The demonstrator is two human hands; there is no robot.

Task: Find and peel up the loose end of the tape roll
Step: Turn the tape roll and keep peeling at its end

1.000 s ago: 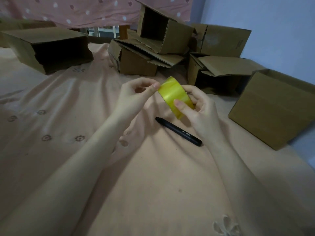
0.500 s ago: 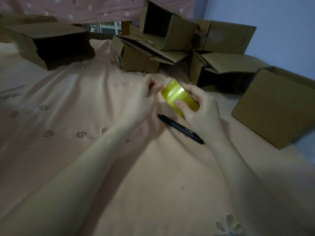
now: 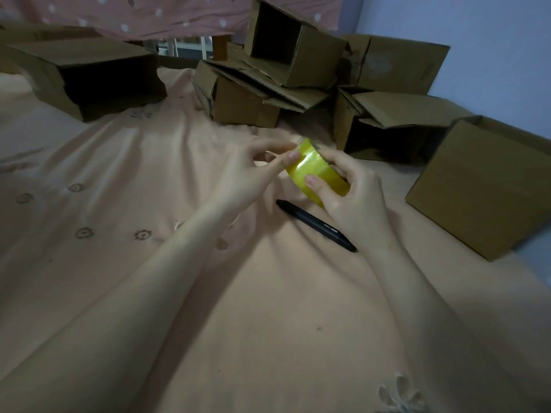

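Note:
A yellow tape roll (image 3: 313, 171) is held above the bed, its glossy outer band facing me. My right hand (image 3: 354, 201) grips it from the right, thumb pressed on the band and fingers wrapped behind. My left hand (image 3: 253, 180) touches the roll's upper left edge with thumb and forefinger pinched together at the rim. No lifted end of tape shows; the far side of the roll is hidden.
A black marker pen (image 3: 316, 225) lies on the peach bedsheet (image 3: 268, 323) just under my right hand. Several open cardboard boxes ring the back and right: one at the left (image 3: 86, 76), a pile in the middle (image 3: 268, 84), one close at the right (image 3: 483, 186).
Both hands with the roll have dropped lower toward the bed. My left fingers shifted along the rim of the roll, and the roll has turned slightly in my right hand.

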